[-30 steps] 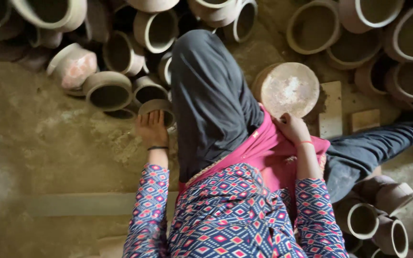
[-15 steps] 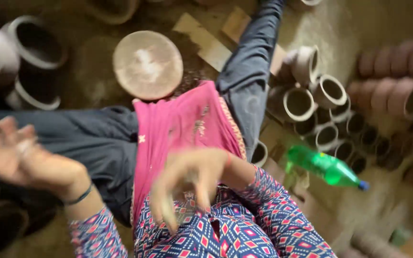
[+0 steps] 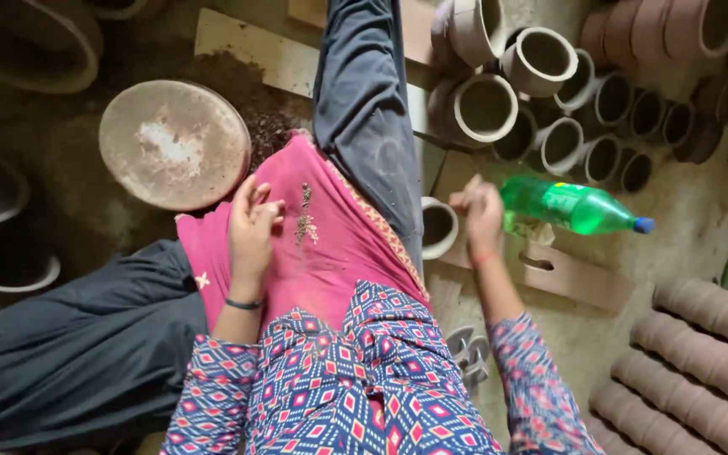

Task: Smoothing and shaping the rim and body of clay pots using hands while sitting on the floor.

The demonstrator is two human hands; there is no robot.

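Observation:
I sit on the ground with a pink cloth spread over my lap and dark trousers. My left hand rests flat on the cloth, its fingers loosely apart and holding nothing. My right hand reaches out to the right, fingers curled, at the base end of a green plastic bottle with a blue cap that lies on its side. Whether the hand grips the bottle I cannot tell. A small clay cup stands between my leg and the right hand.
A round clay disc lies at the upper left beside loose dirt. Several open clay pots crowd the upper right. Rows of stacked reddish pots lie at the lower right. A wooden board lies under the bottle.
The view has swung to the right. My left hand has come down onto the pink cloth. My right hand has gone out from my lap to the green bottle's base.

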